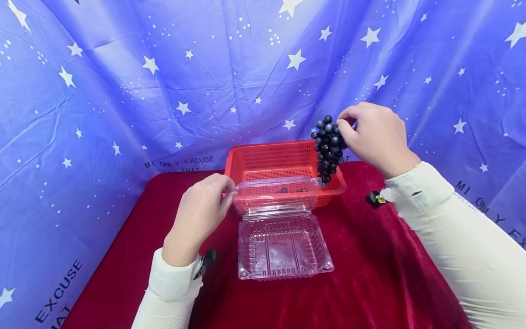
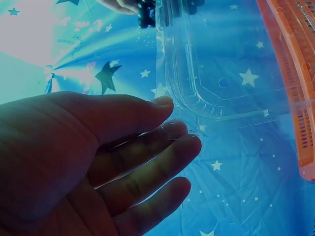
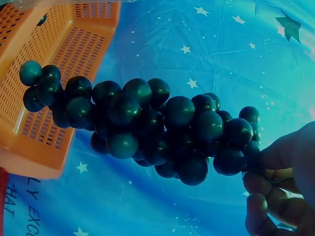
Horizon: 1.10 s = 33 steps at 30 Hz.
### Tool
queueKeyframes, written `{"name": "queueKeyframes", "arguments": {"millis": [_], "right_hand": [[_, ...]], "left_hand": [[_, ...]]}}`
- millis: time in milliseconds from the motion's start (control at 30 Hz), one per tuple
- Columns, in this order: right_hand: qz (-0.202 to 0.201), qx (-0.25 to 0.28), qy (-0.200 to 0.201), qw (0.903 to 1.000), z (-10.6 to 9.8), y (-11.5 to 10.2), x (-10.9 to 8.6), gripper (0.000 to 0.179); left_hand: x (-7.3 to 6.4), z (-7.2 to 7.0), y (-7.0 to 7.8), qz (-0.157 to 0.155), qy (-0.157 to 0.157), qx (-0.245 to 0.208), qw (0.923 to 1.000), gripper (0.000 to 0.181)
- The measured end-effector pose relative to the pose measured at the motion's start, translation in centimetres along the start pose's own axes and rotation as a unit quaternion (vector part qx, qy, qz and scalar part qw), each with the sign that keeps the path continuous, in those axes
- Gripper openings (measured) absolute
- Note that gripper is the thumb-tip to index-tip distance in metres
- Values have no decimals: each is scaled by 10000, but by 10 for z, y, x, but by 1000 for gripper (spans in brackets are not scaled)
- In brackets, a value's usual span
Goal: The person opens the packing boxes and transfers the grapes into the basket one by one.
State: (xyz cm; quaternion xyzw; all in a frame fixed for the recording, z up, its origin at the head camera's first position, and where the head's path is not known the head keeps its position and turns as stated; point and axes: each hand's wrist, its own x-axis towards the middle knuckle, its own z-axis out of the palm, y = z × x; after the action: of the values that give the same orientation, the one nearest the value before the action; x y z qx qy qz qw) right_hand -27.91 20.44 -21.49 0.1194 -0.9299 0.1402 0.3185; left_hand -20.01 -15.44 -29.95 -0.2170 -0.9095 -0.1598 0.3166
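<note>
My left hand (image 1: 204,208) pinches the corner tab of a clear plastic clamshell's raised lid (image 2: 216,110) between thumb and fingertips. The clamshell's base (image 1: 283,246) lies open on the cloth, with nothing inside. A bunch of dark grapes (image 1: 328,148) hangs from my right hand (image 1: 376,135), its stem end between thumb and fingers in the right wrist view. The bunch's lower tip is over the right side of a red perforated basket (image 1: 271,157). Through the lid, a few dark round shapes show in the basket.
A dark red velvet cloth (image 1: 172,283) covers the table. Behind and beside it hangs a blue curtain (image 1: 230,82) with white stars and lettering. The basket stands directly behind the clamshell, near the table's back edge.
</note>
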Motion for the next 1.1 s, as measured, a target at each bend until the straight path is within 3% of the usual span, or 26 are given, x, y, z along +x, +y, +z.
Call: {"name": "queueKeyframes", "arguments": {"millis": [500,900,1100], "right_hand": [[28,299,-440,9986,35,-15,10,25],[-268,1239,-684,9896,73,-12,-2,15],[-154,1508,-760,9855,91,0,-11,14]], "left_hand": [[0,0,-2,47,58,-26,10000,12],[1,0,-1,33,61,-18,10000,12],[1,-1,-1,25,57,-19,10000,12]]}}
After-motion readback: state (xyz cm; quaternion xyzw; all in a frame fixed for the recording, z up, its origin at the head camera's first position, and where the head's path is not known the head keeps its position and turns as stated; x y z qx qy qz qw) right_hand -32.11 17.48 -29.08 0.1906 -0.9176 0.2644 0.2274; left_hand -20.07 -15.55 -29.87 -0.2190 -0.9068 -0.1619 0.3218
